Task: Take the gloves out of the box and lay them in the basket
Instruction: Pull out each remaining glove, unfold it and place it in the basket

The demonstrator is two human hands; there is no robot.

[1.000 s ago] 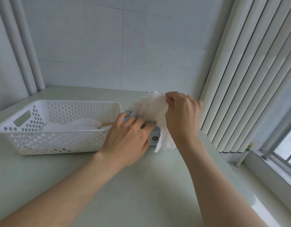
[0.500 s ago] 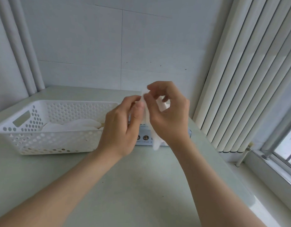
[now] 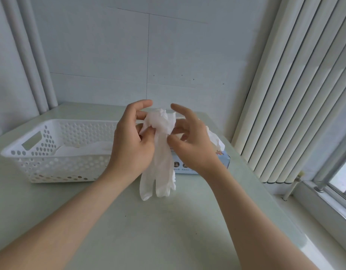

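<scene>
A thin white translucent glove hangs in the air between my hands, its fingers dangling down above the table. My left hand pinches its crumpled cuff on the left side. My right hand pinches the same cuff from the right, index finger raised. Behind my right hand lies the light blue glove box, with another white glove sticking up from its opening. The white perforated basket stands to the left and holds white gloves inside.
The pale green table ends at a wall behind and at white vertical blinds on the right. A window sill lies at the lower right. Two white pipes run up the left corner.
The glove came out of the box and up in my right hand; my left hand left the box and joined it. The glove now hangs unfolded between both hands.
</scene>
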